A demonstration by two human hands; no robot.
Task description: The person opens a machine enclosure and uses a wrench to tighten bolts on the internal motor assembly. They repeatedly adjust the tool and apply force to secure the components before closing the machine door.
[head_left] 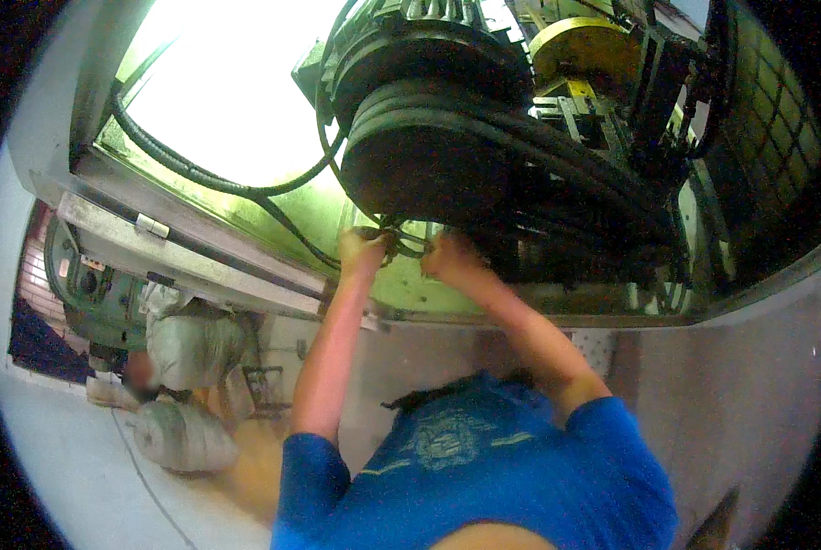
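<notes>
The left hand point(366, 246) grips dark cables point(412, 239); the right hand point(454, 258), I can't tell. Looks like cable work; next likely needs steady holding.

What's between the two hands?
Head view: thin strands, cable or hose, run between the left hand and the right hand; too blurred to tell which.

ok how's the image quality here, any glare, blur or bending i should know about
In the head view, glare washes out the upper left behind the black cable; in the head view, the round drum sits in deep shadow; in the head view, the right hand looks blurred; in the head view, fisheye distortion curves edges toward the black rim.
</notes>
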